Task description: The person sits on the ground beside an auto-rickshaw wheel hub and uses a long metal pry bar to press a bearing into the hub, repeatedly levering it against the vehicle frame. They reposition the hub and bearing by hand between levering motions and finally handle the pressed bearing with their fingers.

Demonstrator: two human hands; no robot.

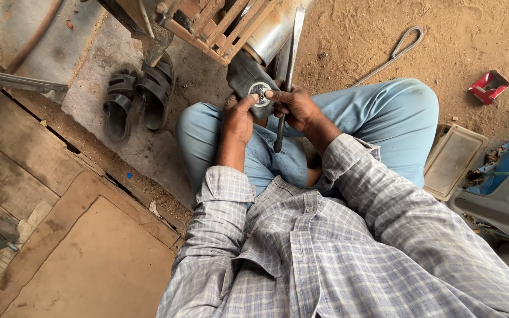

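Note:
I sit cross-legged in blue jeans and a checked shirt. My left hand point(238, 116) and my right hand point(294, 106) meet at a small round metal part point(260, 89) on the end of a dark grey machine piece point(244, 75) resting between my knees. Fingers of both hands pinch at this round part. A long dark metal bar point(288, 70) stands upright beside my right hand, leaning against it; whether the hand grips it is unclear.
A pair of dark sandals point(139, 97) lies on the concrete to the left. A wooden crate frame point(219, 23) and a metal cylinder point(272, 29) are ahead. A bent metal rod point(393, 54) and a red object point(488, 86) lie on sand. A beige tray point(452, 160) and blue-grey machine point(508, 188) sit at right.

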